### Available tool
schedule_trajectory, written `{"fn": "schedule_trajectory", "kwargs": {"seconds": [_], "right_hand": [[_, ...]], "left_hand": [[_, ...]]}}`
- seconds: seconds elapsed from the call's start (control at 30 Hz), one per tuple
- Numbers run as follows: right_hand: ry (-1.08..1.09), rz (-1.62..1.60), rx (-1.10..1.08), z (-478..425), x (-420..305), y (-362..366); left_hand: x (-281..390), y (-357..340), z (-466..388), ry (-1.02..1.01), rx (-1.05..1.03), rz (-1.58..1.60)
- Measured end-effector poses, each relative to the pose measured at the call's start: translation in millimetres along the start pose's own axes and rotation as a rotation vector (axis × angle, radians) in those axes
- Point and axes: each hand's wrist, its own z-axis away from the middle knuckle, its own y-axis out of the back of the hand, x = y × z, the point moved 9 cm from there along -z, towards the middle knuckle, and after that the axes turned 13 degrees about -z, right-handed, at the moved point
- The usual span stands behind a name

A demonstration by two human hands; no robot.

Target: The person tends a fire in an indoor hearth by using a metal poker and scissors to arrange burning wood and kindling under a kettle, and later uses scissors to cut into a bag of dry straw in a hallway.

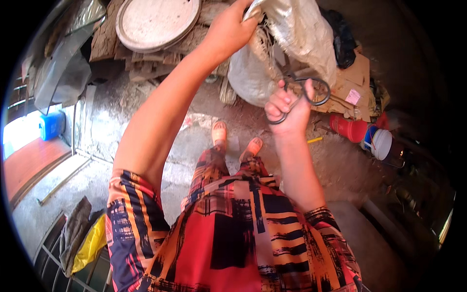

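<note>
My left hand (235,31) pinches the upper edge of a white woven plastic sack (295,33) at the top of the view. In my right hand (293,106) is a pair of scissors (316,104) with large dark loop handles. Their blades point away from me toward the sack's frayed opening and are mostly lost against it. The sack sags below my left hand, and dark gaps and pale pieces show within its opening. What fills it is hard to make out.
Stacked wood (160,64) carries a round whitish lid (158,22) at upper left. Flattened cardboard (355,78) and a black plastic bag (339,40) lie right of the sack. A red bucket (348,128) and a white bucket (382,145) stand farther right. A yellow strip (314,139) lies on the floor.
</note>
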Motion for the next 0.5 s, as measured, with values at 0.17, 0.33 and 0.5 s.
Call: {"fn": "schedule_trajectory", "kwargs": {"seconds": [0.17, 0.33, 0.5], "right_hand": [[0.084, 0.02, 0.035, -57.6, -5.7, -1.0], [0.244, 0.296, 0.252, -110.5, -13.8, 4.7], [0.045, 0.298, 0.075, -180.1, -50.0, 81.5]], "left_hand": [[1.1, -11.3, -11.4, -0.146, 0.088, 0.026], [-15.4, -19.2, 4.2, 0.12, -0.24, -0.164], [-16.5, -13.5, 28.8, 0.033, -0.041, -0.137]]}}
